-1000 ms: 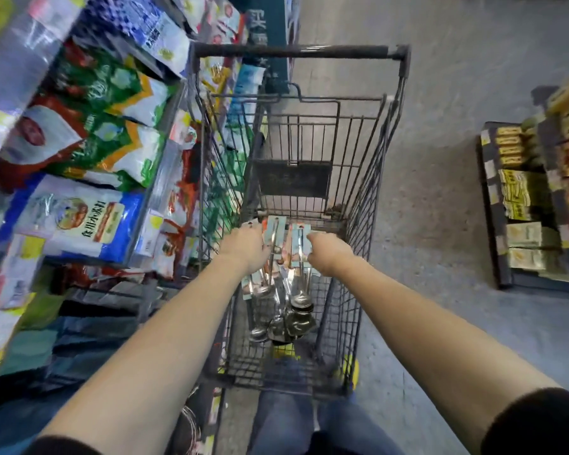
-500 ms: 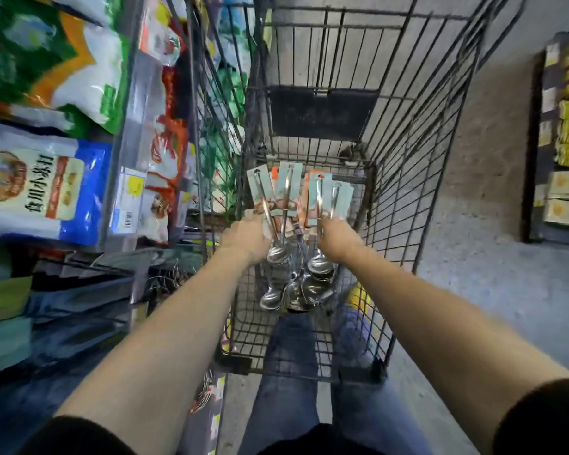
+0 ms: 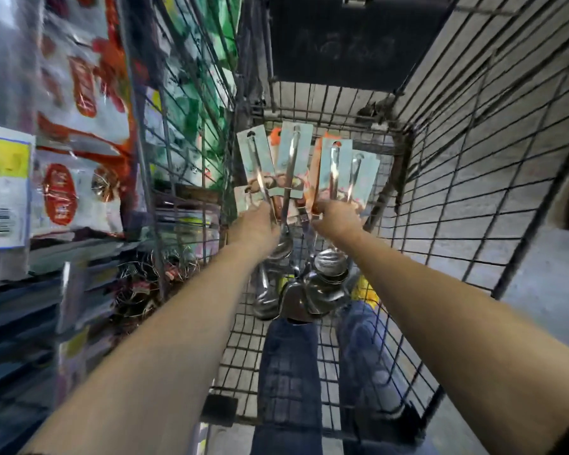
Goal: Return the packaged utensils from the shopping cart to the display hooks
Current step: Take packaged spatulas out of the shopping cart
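Note:
Several packaged utensils (image 3: 293,152), steel ladles and spoons on pale blue and orange cards, lie fanned in the wire shopping cart (image 3: 473,133). Both my hands reach into the cart. My left hand (image 3: 255,221) grips the left cards and handles. My right hand (image 3: 337,218) grips the right cards. The shiny ladle bowls (image 3: 312,287) point toward me, below my wrists. No display hooks can be made out in the blurred shelving.
Store shelves with red and green bagged goods (image 3: 79,142) stand close on the left, pressed against the cart's side. A price label (image 3: 4,188) sits at the far left edge. Grey concrete floor (image 3: 539,290) lies to the right. My jeans-clad legs (image 3: 289,372) show under the cart.
The view has dropped and closed in on the cart. Both hands keep hold of the utensil packs, which have fanned out and lifted slightly.

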Tool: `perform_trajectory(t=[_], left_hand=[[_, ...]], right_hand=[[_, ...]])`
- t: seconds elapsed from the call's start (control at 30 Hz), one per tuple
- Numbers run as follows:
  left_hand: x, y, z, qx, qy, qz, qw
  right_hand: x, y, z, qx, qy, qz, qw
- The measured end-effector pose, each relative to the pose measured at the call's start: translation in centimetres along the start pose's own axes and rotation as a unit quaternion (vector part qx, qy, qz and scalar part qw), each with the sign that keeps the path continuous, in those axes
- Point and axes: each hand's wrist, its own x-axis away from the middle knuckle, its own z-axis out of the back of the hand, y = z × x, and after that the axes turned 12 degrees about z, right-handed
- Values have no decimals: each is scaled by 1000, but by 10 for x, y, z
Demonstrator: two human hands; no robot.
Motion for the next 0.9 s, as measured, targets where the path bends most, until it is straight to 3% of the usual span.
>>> perform_trajectory(t=[0.23,0.53,0.73,0.9], left_hand=[[-25,6,-22,-17,42,-35,998],[-27,0,-38,7,56,-47,997],[-27,-3,-43,41,63,-45,996],[-21,-3,-44,39,68,-49,996]], right_hand=[[-24,8,-22,-84,71,-7,994],[-35,-5,-35,-162,75,-25,984],[-52,-13,-49,-97,115,-53,987],[-36,-11,-44,-165,163,-54,971]])
